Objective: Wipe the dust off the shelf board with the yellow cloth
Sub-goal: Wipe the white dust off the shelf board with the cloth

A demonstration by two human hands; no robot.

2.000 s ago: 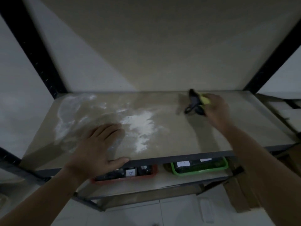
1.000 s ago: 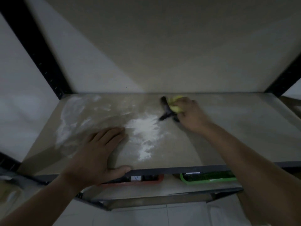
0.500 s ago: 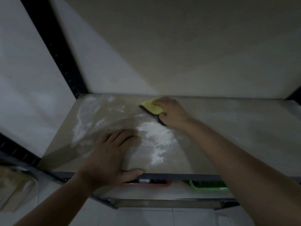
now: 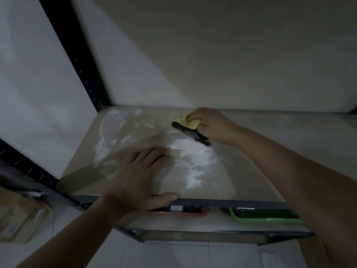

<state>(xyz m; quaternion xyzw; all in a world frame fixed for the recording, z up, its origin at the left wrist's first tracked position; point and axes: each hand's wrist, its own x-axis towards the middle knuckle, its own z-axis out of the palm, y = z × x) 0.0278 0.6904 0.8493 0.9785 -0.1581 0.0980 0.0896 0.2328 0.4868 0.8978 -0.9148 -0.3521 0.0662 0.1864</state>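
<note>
Dust (image 4: 195,157) lies white on the shelf board (image 4: 280,151), just in front of the yellow cloth (image 4: 188,122), which the right hand (image 4: 211,125) grips bunched near the back edge. The left hand (image 4: 139,176) rests flat, fingers straight, thumb on the front edge.

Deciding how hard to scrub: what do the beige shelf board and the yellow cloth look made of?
The beige shelf board looks like matte pressed wood or fibreboard: no grain, no gloss. The yellow cloth looks like soft fabric, crumpled in the right hand.

Left hand (image 4: 135,178) flat, fingers (image 4: 152,157) straight; right hand (image 4: 210,124) far forward, fingers curled.
</note>
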